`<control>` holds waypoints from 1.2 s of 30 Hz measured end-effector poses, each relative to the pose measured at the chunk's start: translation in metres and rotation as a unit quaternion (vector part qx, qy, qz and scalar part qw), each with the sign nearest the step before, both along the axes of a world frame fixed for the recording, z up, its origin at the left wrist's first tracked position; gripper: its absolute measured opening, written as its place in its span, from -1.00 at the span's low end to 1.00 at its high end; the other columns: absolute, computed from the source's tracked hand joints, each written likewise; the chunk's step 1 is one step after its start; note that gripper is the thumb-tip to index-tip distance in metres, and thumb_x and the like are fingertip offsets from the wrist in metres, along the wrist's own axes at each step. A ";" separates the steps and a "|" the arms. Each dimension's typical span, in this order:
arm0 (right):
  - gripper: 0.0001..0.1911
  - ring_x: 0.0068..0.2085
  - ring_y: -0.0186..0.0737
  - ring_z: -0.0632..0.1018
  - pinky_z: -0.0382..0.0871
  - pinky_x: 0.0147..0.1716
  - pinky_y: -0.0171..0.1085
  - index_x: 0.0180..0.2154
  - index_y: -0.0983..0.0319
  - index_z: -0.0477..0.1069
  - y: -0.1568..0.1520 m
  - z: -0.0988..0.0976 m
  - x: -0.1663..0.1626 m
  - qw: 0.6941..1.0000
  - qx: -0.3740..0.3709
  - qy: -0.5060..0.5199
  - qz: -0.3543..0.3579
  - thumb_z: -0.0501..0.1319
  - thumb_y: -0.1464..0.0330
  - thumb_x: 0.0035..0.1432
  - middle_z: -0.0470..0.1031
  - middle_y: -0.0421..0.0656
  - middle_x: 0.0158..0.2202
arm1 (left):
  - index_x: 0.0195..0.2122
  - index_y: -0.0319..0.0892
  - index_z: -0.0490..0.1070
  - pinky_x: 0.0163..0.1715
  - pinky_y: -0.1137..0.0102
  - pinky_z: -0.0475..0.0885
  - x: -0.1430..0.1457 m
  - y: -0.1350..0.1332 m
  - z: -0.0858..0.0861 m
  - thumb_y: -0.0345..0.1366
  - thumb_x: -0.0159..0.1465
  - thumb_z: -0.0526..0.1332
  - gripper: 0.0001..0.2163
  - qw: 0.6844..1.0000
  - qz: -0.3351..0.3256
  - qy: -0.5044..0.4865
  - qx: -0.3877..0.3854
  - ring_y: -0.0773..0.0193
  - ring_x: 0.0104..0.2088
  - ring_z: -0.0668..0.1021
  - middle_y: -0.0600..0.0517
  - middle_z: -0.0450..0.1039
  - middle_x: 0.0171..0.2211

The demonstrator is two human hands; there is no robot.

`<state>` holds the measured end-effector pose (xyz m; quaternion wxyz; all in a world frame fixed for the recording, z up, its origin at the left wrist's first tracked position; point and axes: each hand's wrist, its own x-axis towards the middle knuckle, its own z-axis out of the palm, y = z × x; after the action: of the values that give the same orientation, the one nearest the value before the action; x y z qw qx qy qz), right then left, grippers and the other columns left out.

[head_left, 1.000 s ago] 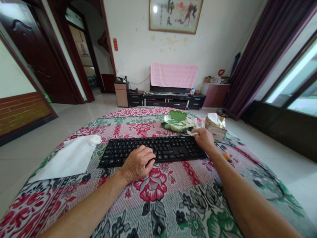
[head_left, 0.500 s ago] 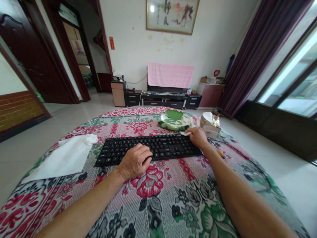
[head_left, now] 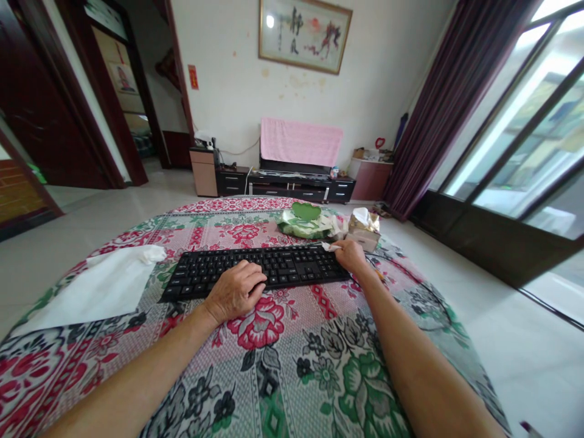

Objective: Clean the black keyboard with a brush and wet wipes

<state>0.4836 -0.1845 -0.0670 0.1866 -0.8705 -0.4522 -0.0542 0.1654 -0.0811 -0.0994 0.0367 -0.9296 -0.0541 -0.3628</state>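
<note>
A black keyboard (head_left: 285, 271) lies across the flowered tablecloth in front of me. My left hand (head_left: 238, 287) rests on its near edge, fingers bent over the lower keys and thumb along the front, holding it. At the far right corner, my right hand (head_left: 350, 257) is closed on a crumpled white wipe (head_left: 329, 247), pressed to the top edge of the keys. Part of the wipe is hidden under the fingers. Just beyond that hand are a green-and-white wipes pack (head_left: 303, 226) with a green lid and a tissue box (head_left: 364, 236).
A white sheet of cloth or paper (head_left: 91, 291), bunched at one corner, lies left of the keyboard. A dark cable (head_left: 424, 286) curves over the table's right side. Past the table stands a low black TV cabinet (head_left: 278, 190), with a pink towel (head_left: 301, 141) above it.
The view has turned slightly to the right, so everything sits further left. Both hands keep nearly the same places on the keyboard, and the wipe stays in my right hand.
</note>
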 end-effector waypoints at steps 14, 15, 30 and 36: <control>-0.67 -0.29 -0.17 0.54 0.28 -0.30 -0.36 -0.31 0.22 0.60 -0.015 0.002 -0.007 0.999 -0.013 -0.039 0.024 0.05 0.44 0.04 0.58 -0.09 -0.37 | -0.22 -0.18 0.46 -0.22 0.24 0.45 0.001 0.003 0.002 -0.29 0.27 0.17 -0.86 1.000 0.003 0.021 0.012 0.19 -0.26 0.44 -0.04 0.45 -0.25; -0.68 -0.31 -0.18 0.54 0.27 -0.32 -0.37 -0.36 0.22 0.59 -0.016 0.003 -0.006 0.999 -0.025 -0.039 0.022 0.05 0.44 0.04 0.57 -0.10 -0.41 | -0.22 -0.18 0.46 -0.22 0.24 0.45 0.001 0.003 0.001 -0.29 0.27 0.17 -0.86 1.000 0.003 0.020 0.013 0.19 -0.26 0.43 -0.05 0.45 -0.25; -0.70 -0.26 -0.21 0.50 0.26 -0.21 -0.35 -0.35 0.21 0.57 -0.010 -0.001 -0.021 0.994 0.005 -0.082 0.078 0.05 0.42 0.08 0.54 -0.12 -0.32 | -0.22 -0.18 0.46 -0.23 0.24 0.45 0.001 0.003 0.000 -0.30 0.26 0.18 -0.87 1.000 -0.002 0.012 0.000 0.19 -0.25 0.44 -0.05 0.45 -0.25; -0.65 -0.17 -0.22 0.48 0.26 -0.16 -0.35 -0.23 0.20 0.57 -0.002 -0.006 -0.036 0.986 0.073 -0.067 0.137 0.04 0.47 0.09 0.52 -0.11 -0.22 | -0.22 -0.18 0.47 -0.22 0.25 0.45 0.001 0.003 0.000 -0.30 0.26 0.19 -0.88 1.000 0.001 0.015 0.001 0.19 -0.25 0.44 -0.04 0.45 -0.25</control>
<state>0.4478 -0.1869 -0.0731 0.2245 -0.7789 -0.5733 -0.1196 0.1660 -0.0782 -0.0992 0.0385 -0.9349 -0.0541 -0.3487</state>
